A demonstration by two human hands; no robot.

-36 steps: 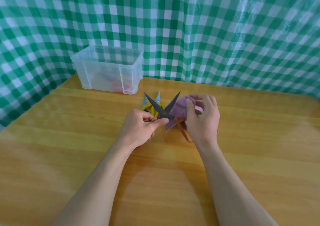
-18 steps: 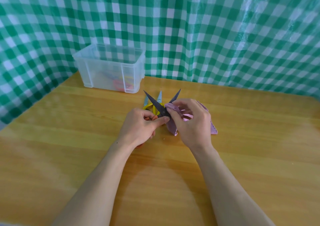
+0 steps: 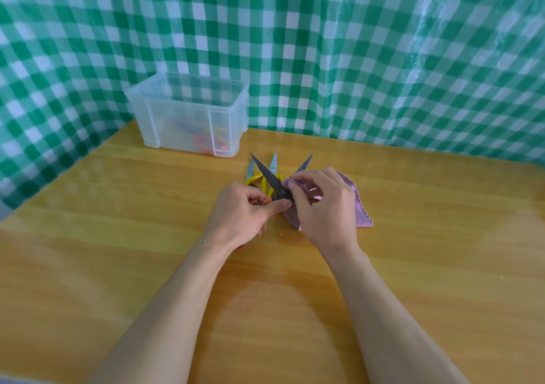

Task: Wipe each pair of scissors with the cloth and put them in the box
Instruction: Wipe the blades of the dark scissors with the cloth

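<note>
Mid-frame, the left hand [image 3: 244, 209] grips the orange handles of the dark scissors [image 3: 267, 174], blades spread (tips pointing up-frame). The right hand [image 3: 324, 209] pinches the pink cloth [image 3: 361, 209] round one blade. Just above, the yellow scissors [image 3: 253, 179] lie on the desk [image 3: 118, 236]. The clear box [image 3: 188, 112] stands upper left.

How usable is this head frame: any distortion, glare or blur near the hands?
Head view: wide-angle bowing curves the checked backdrop; glare streaks its upper right; soft arm shadows on the table; left hand, right hand, dark scissors and cloth look sharp.
</note>
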